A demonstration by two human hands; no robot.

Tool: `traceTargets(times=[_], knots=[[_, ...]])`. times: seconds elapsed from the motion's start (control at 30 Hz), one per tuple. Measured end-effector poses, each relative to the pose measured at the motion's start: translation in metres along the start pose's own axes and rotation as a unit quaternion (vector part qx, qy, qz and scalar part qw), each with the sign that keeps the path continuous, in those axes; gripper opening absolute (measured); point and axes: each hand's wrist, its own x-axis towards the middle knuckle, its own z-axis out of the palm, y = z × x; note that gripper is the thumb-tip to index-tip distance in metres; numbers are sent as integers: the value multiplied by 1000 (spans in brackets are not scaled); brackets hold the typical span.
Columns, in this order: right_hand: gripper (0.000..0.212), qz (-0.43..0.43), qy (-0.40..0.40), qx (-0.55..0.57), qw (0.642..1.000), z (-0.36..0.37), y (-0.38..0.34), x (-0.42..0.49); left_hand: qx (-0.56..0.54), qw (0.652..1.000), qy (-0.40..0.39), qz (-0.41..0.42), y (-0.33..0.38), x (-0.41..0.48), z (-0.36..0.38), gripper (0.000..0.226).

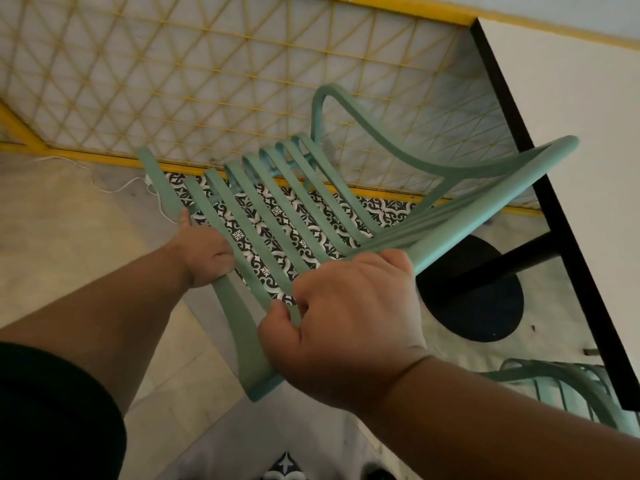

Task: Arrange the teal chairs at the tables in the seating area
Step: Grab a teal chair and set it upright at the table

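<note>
Head view: our left hand [207, 251] and right hand [349, 327] grip the teal chair [242, 341]; we should lower it level, clear of the white table [571, 98].

Chair [311, 216] left of table [568, 140]

Light was dim and flat, brightest on the white tabletop [571, 98]. Wide-angle distortion bowed the yellow mesh fence [207, 81], and the teal chair [242, 334] showed slight blur.

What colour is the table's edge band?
The table edge is black; clearest in the head view.
</note>
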Motion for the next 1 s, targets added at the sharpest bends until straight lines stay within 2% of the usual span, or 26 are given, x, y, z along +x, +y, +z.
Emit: traceTargets(times=[0.2,0.3,0.37,0.47,0.5,0.53,0.57,0.6,0.7,0.77,0.8,0.83,0.9,1.0], knots=[[53,-14,-9,-7,1000,-2,4,1,34,998,-35,-45,14,-12,1,46],[51,-22,-16,-4,1000,-4,5,2,38,992,-112,-46,44,-33,-5,44],[50,-37,-31,4,999,-8,5,3,-42,987,-147,-53,70,-50,-13,39],[49,-91,-61,25,994,-16,16,2,-219,966,-138,-14,98,-86,-39,44],[50,-117,-66,30,990,-20,24,3,-313,940,-137,-12,105,-100,-47,48],[51,-146,-81,37,985,-23,33,5,-422,897,-134,-20,111,-116,-58,48],[53,-169,-102,45,979,-28,43,7,-492,861,-122,-35,118,-127,-68,47],[55,-185,-121,53,974,-31,54,11,-524,843,-110,-49,125,-135,-79,48],[64,-188,-146,39,970,-39,89,25,-349,933,-77,-32,154,-157,-121,42],[72,-167,-155,7,974,-45,116,37,-270,961,-54,-14,178,-168,-138,56],[76,-158,-158,-10,975,-47,130,43,-270,961,-48,-22,187,-170,-140,63],[80,-151,-160,-31,975,-50,143,49,-289,956,-36,-38,193,-168,-137,62],[85,-145,-166,-70,973,-53,167,58,-288,955,12,-75,204,-163,-130,43],[95,-128,-179,-105,970,-56,193,70,-217,971,47,-88,207,-158,-125,22]])
